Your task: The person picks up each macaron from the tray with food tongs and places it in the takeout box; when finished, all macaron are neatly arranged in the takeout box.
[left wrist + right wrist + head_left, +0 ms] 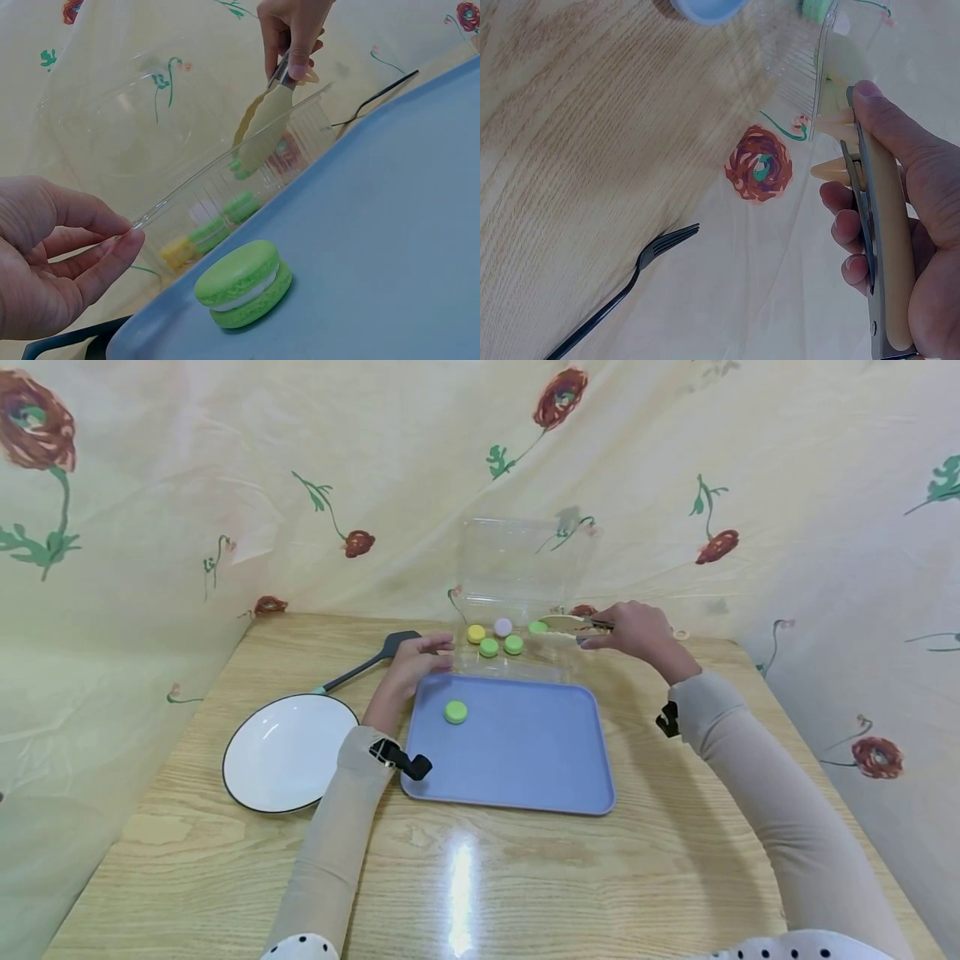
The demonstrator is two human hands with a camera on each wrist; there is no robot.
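My left hand [416, 662] pinches the rim of a clear plastic box [187, 187] between thumb and fingers. In my right hand [637, 631] are cream-tipped tongs [566, 623], gripped by their handles [889, 247]. The tong tips reach into the box at a green macaron [537, 627]; in the left wrist view they partly hide it, and whether it is lifted I cannot tell. Also in the box lie a yellow macaron [476, 633], a lilac macaron [503, 627] and two green ones [489, 647]. Another green macaron [244, 283] sits on the blue tray [525, 752].
The box's raised lid [517, 556] leans toward the flowered cloth behind. Left of the tray is a white dish [288, 756] with a dark rim, and a dark spatula [360, 670] lies beyond it. A black fork [641, 259] lies beyond the box's right side.
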